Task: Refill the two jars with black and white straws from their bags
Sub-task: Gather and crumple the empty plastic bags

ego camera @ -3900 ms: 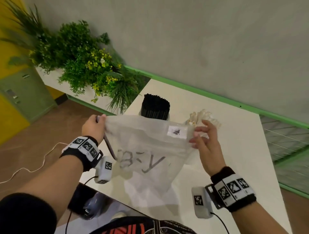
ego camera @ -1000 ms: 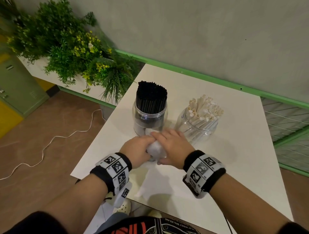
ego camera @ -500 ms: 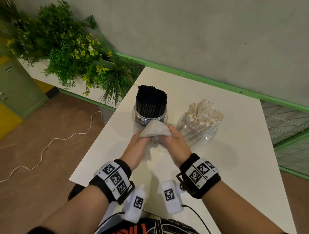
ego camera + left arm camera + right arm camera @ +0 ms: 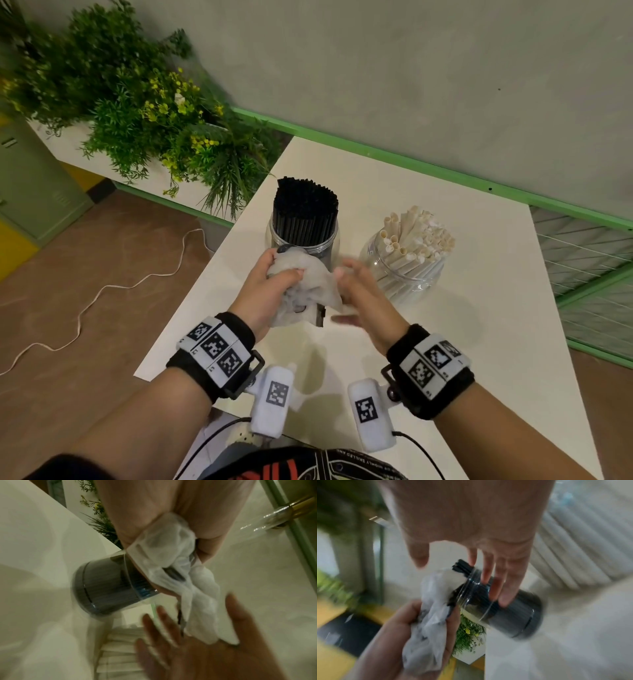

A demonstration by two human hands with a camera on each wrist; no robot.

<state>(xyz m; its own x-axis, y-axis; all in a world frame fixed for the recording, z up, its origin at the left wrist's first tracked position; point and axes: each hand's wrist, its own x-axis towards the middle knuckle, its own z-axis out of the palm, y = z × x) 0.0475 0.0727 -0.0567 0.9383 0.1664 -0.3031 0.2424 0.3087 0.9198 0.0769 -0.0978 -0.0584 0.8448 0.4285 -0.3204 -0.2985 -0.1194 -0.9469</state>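
A clear jar packed with black straws (image 4: pixel 304 219) stands on the white table (image 4: pixel 479 342). A second clear jar holding white straws (image 4: pixel 412 255) is to its right. In front of the black jar my left hand (image 4: pixel 272 286) grips a crumpled white bag (image 4: pixel 308 284), seen bunched in the fist in the left wrist view (image 4: pixel 173 555) and in the right wrist view (image 4: pixel 433 615). My right hand (image 4: pixel 358 293) hovers just right of the bag with its fingers (image 4: pixel 496 585) spread and holding nothing. It is blurred by motion.
A planter of green foliage with yellow flowers (image 4: pixel 144 113) borders the table's far left corner. A grey wall with a green rail (image 4: pixel 411 161) runs behind. A white cable (image 4: pixel 102 294) lies on the brown floor to the left.
Earlier both hands held the bag spread out, then squeezed it into a ball together. Now my right hand has let go and opened, and my left hand holds the bag alone.
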